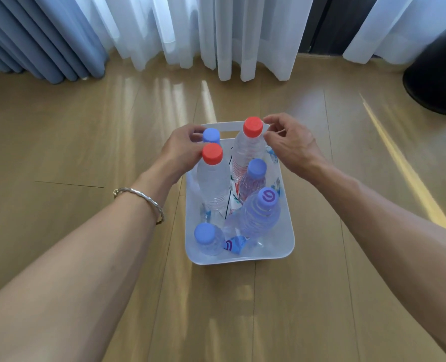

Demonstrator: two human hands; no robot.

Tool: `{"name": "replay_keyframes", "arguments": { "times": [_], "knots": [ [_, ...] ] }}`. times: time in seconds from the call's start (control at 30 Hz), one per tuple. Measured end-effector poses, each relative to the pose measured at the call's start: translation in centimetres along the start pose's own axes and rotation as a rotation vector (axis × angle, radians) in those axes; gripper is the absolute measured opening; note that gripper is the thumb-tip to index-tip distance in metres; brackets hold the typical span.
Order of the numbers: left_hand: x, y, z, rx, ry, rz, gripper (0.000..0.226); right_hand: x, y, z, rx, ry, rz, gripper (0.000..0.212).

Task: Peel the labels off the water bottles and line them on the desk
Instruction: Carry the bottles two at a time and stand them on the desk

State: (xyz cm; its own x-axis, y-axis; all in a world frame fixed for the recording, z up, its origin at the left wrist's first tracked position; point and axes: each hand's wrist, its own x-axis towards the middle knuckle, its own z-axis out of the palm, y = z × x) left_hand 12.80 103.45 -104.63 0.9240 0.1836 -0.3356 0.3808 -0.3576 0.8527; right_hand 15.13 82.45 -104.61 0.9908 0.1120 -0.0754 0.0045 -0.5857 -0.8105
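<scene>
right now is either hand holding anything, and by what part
Nothing clearly held. Left hand reaches at the bottle tops; right hand has fingertips by the far red cap, contact uncertain.

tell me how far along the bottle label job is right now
Done: the bottles in the white bin look mostly bare, with peeled label scraps lying between them. In hand: the left hand and right hand are at the far rim by two red-capped bottles, grip unclear. Left: none stand lined up outside the bin.

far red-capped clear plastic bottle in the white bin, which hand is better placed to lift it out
Right. The right hand has its fingertips beside the red cap of the far clear plastic bottle; the left hand sits at the near red-capped bottle.
</scene>
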Motion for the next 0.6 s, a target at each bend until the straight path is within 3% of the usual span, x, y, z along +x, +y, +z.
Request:
{"name": "replay_keyframes", "arguments": {
  "times": [0.2,0.33,0.43,0.6],
  "knots": [
    [-0.9,-0.3,-0.1,-0.054,-0.037,0.019,0.038,0.2,1.5,0.9,0.032,-0.021,0.064,0.032],
    [-1.8,-0.2,0.3,-0.047,0.037,0.046,0.027,0.6,1.7,1.7,0.079,0.041,0.106,0.039],
    [-2.5,-0.9,0.7,-0.067,0.087,0.024,0.050,0.6,2.0,2.9,0.120,0.083,0.140,0.039],
    [-3.8,-2.7,1.4,-0.124,0.129,-0.086,0.068,-0.3,2.3,3.4,0.199,0.114,0.192,0.039]
  ]
}}
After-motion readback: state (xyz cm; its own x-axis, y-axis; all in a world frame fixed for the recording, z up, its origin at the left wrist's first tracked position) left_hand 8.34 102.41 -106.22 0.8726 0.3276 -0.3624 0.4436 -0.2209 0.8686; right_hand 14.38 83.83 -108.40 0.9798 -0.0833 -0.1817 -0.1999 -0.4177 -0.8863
